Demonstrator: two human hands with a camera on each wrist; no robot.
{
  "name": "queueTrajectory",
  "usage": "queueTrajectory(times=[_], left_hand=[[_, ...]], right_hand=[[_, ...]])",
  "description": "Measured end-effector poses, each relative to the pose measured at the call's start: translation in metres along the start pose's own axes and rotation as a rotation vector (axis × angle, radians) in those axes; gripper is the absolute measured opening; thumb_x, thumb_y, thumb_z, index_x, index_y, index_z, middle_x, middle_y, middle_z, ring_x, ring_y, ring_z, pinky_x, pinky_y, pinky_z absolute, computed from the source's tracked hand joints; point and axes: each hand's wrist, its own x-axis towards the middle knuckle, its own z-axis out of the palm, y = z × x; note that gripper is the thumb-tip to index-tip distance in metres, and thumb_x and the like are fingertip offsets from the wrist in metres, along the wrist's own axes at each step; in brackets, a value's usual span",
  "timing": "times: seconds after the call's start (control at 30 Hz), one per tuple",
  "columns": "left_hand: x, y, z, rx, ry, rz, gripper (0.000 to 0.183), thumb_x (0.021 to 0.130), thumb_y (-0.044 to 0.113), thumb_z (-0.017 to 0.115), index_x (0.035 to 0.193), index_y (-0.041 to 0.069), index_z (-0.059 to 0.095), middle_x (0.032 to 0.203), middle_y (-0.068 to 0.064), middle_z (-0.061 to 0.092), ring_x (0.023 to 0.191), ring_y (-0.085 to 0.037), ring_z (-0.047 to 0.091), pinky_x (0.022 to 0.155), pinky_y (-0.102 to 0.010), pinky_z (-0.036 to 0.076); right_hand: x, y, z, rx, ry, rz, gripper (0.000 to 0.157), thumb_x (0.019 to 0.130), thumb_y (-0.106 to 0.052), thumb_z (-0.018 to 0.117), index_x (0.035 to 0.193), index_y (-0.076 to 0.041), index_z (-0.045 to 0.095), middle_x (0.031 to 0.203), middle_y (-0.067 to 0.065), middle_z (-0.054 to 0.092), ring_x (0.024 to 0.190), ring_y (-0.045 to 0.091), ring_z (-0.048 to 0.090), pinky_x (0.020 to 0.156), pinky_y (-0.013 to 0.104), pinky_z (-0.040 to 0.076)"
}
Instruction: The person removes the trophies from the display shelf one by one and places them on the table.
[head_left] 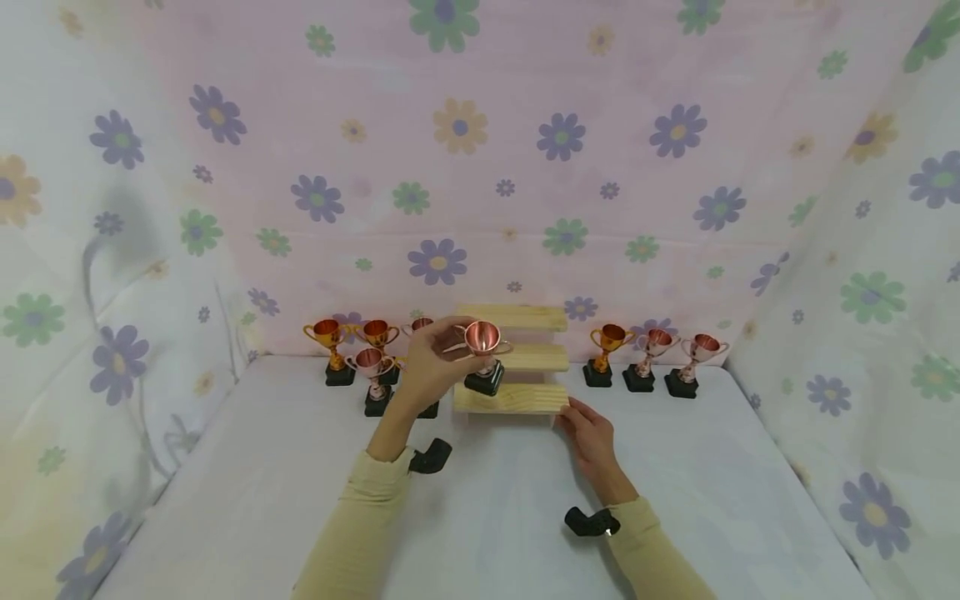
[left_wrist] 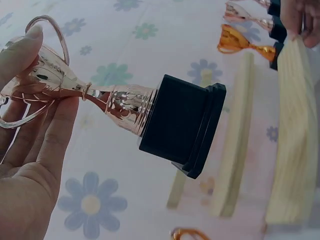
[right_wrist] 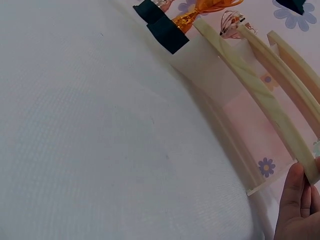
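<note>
My left hand (head_left: 429, 372) grips a rose-gold trophy cup (head_left: 482, 337) by its bowl, in the air in front of a three-step wooden display stand (head_left: 513, 400). The left wrist view shows the thumb and fingers around the bowl and handles, and the trophy's black base (left_wrist: 175, 120) clear of the steps. My right hand (head_left: 591, 437) pinches the right end of the stand's lowest step. In the right wrist view the thumb and fingertips meet that board (right_wrist: 272, 107) at its end.
Left of the stand stands a group of gold and rose-gold trophies (head_left: 340, 375), partly hidden by my left hand. To its right are a gold trophy (head_left: 600, 373) and two rose-gold trophies (head_left: 681, 382) in a row. A flowered cloth (head_left: 510, 208) hangs behind the white table (head_left: 262, 500).
</note>
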Motion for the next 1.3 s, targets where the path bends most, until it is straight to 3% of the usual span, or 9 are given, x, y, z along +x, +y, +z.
queueTrajectory(times=[0.33,0.5,0.7,0.87,1.0,1.2,1.3], left_hand=[[-0.061,0.009,-0.069,0.09,0.036,-0.067,0.054,0.077,-0.007,0.084,0.126,-0.004,0.064,0.113,-0.002,0.069,0.101,-0.01,0.071,0.087,-0.027,0.061],[-0.091,0.003,-0.101,0.157,0.092,-0.105,0.055,0.076,-0.009,0.084,0.126,-0.008,0.061,0.114,0.008,0.068,0.104,-0.005,0.069,0.087,-0.024,0.059],[-0.118,-0.007,-0.136,0.182,0.162,-0.146,0.054,0.076,-0.01,0.083,0.126,-0.01,0.06,0.112,0.011,0.07,0.103,-0.003,0.069,0.087,-0.02,0.058],[-0.124,-0.022,-0.162,0.199,0.198,-0.198,0.054,0.079,-0.008,0.082,0.128,-0.008,0.059,0.11,0.014,0.07,0.102,0.0,0.068,0.087,-0.017,0.057],[-0.122,-0.038,-0.174,0.247,0.204,-0.242,0.055,0.082,-0.003,0.082,0.13,-0.009,0.057,0.111,0.018,0.068,0.103,0.003,0.066,0.088,-0.015,0.057],[-0.109,-0.057,-0.188,0.305,0.239,-0.277,0.06,0.083,-0.002,0.082,0.135,-0.009,0.053,0.11,0.022,0.063,0.102,0.008,0.062,0.087,-0.01,0.054],[-0.099,-0.063,-0.197,0.322,0.259,-0.298,0.062,0.085,0.002,0.081,0.138,-0.008,0.052,0.114,0.015,0.063,0.102,0.008,0.061,0.086,-0.009,0.054]], right_hand=[[0.001,0.001,0.001,0.003,-0.013,-0.006,0.045,0.102,-0.007,0.058,0.144,0.006,0.05,0.145,0.022,0.053,0.106,0.014,0.065,0.089,0.021,0.058],[0.001,-0.002,-0.001,0.006,-0.005,-0.008,0.045,0.101,-0.007,0.059,0.144,0.005,0.051,0.145,0.022,0.053,0.102,0.011,0.066,0.088,0.019,0.058],[0.0,-0.005,-0.002,0.0,-0.012,0.005,0.046,0.103,-0.009,0.058,0.146,0.004,0.048,0.148,0.022,0.05,0.115,0.017,0.061,0.098,0.024,0.055],[-0.001,-0.005,-0.003,-0.007,-0.016,0.013,0.046,0.103,-0.008,0.057,0.147,0.004,0.048,0.148,0.02,0.051,0.115,0.017,0.062,0.098,0.025,0.054],[-0.002,-0.005,-0.002,-0.006,-0.01,0.007,0.045,0.103,-0.008,0.057,0.146,0.004,0.049,0.147,0.02,0.052,0.11,0.014,0.064,0.094,0.022,0.056],[-0.002,-0.004,-0.001,-0.012,-0.002,0.015,0.045,0.103,-0.008,0.058,0.145,0.004,0.05,0.146,0.021,0.052,0.107,0.013,0.065,0.091,0.019,0.057],[-0.003,-0.003,-0.001,-0.008,-0.005,0.023,0.044,0.103,-0.007,0.057,0.145,0.003,0.05,0.146,0.02,0.052,0.107,0.013,0.064,0.091,0.02,0.057]])
